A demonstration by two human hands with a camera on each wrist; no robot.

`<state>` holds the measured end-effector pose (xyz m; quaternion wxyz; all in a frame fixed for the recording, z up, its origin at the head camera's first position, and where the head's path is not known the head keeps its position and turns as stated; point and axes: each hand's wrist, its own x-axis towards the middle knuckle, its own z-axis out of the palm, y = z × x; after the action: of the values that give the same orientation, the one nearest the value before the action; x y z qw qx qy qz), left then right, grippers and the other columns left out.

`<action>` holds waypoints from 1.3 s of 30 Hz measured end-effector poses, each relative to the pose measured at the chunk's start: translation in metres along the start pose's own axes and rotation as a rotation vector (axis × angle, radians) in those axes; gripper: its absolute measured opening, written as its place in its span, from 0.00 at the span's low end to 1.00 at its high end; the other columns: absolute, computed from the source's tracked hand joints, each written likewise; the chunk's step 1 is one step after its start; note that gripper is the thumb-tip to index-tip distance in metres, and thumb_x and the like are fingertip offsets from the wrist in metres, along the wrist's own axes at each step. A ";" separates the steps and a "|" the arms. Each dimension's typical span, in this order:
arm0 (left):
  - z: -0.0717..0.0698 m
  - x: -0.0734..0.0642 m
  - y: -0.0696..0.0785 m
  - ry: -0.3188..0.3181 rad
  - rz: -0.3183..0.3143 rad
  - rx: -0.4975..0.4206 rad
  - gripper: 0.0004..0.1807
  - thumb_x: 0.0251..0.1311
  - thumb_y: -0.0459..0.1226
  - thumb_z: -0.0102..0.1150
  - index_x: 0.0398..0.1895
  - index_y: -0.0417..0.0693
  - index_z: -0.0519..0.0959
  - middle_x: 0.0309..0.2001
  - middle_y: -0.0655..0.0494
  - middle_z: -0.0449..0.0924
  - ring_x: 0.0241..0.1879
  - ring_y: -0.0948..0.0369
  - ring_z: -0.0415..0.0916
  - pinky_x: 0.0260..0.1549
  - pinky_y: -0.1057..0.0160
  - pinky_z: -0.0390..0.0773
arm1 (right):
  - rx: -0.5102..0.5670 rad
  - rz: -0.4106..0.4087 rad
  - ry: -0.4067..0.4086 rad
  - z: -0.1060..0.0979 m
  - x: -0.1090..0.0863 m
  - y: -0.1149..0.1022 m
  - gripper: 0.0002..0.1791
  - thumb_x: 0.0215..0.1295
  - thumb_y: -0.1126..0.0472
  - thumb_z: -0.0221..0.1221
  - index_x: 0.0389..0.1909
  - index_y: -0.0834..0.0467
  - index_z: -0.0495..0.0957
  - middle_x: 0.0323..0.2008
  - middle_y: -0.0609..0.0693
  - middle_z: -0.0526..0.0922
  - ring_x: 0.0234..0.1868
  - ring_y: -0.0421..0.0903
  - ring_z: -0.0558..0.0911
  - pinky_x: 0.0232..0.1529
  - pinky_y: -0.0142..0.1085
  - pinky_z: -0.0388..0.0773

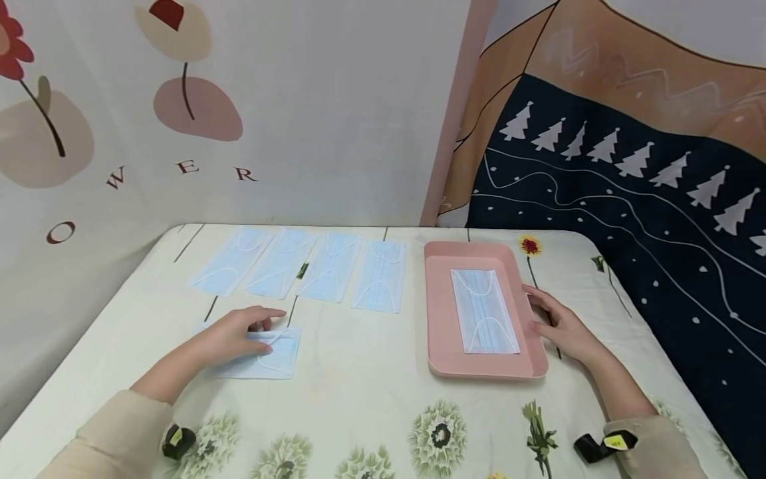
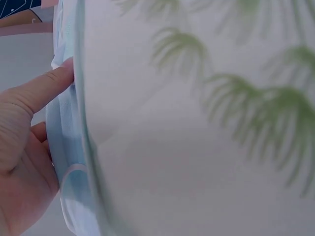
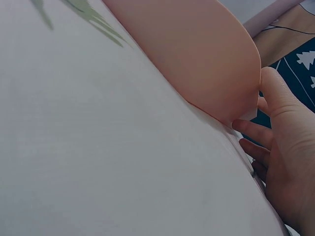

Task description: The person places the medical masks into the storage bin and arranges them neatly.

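Observation:
My left hand [image 1: 236, 336] lies over a light-blue face mask [image 1: 281, 359] that rests crosswise on the table at left. Its thumb presses on the mask's face near an ear loop, and the index finger points out to the right above it. In the left wrist view, the thumb [image 2: 51, 86] touches the pleated mask [image 2: 69, 128]. My right hand [image 1: 565, 329] rests against the right rim of a pink tray [image 1: 439, 359], thumb and fingertips at the edge. One more mask [image 1: 485, 313] lies lengthwise inside the tray, loops up.
Several face masks lie in a row along the back of the table, the rightmost mask [image 1: 380, 276] left of the tray. A flower-print cloth [image 1: 359, 399] covers the table. Printed curtains [image 1: 335, 133] hang behind and a dark tree-patterned cloth [image 1: 598, 193] at right.

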<state>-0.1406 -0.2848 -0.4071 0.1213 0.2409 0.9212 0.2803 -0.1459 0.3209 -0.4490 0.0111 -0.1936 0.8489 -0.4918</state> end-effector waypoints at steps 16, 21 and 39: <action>-0.015 0.000 0.010 -0.094 -0.015 0.043 0.33 0.53 0.27 0.65 0.65 0.43 0.70 0.41 0.56 0.77 0.40 0.56 0.73 0.35 0.58 0.75 | 0.005 0.028 -0.010 0.002 0.000 -0.002 0.35 0.67 0.66 0.57 0.73 0.60 0.54 0.62 0.67 0.66 0.58 0.25 0.62 0.56 0.16 0.56; -0.020 0.000 0.014 -0.082 -0.015 0.031 0.32 0.55 0.25 0.63 0.65 0.44 0.70 0.38 0.57 0.73 0.26 0.63 0.66 0.23 0.64 0.70 | 0.004 0.009 -0.009 0.001 0.000 0.001 0.35 0.67 0.67 0.57 0.73 0.61 0.54 0.61 0.68 0.66 0.58 0.24 0.63 0.56 0.16 0.56; -0.012 0.002 0.022 0.078 0.101 -0.053 0.27 0.56 0.24 0.62 0.61 0.43 0.75 0.55 0.45 0.76 0.20 0.69 0.58 0.20 0.66 0.68 | 0.027 -0.040 -0.012 0.000 0.000 0.003 0.35 0.66 0.71 0.56 0.72 0.64 0.54 0.60 0.70 0.66 0.58 0.27 0.65 0.56 0.18 0.58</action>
<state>-0.1386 -0.2736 -0.3850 0.0774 0.2729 0.9042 0.3193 -0.1465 0.3226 -0.4512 0.0089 -0.2130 0.8382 -0.5019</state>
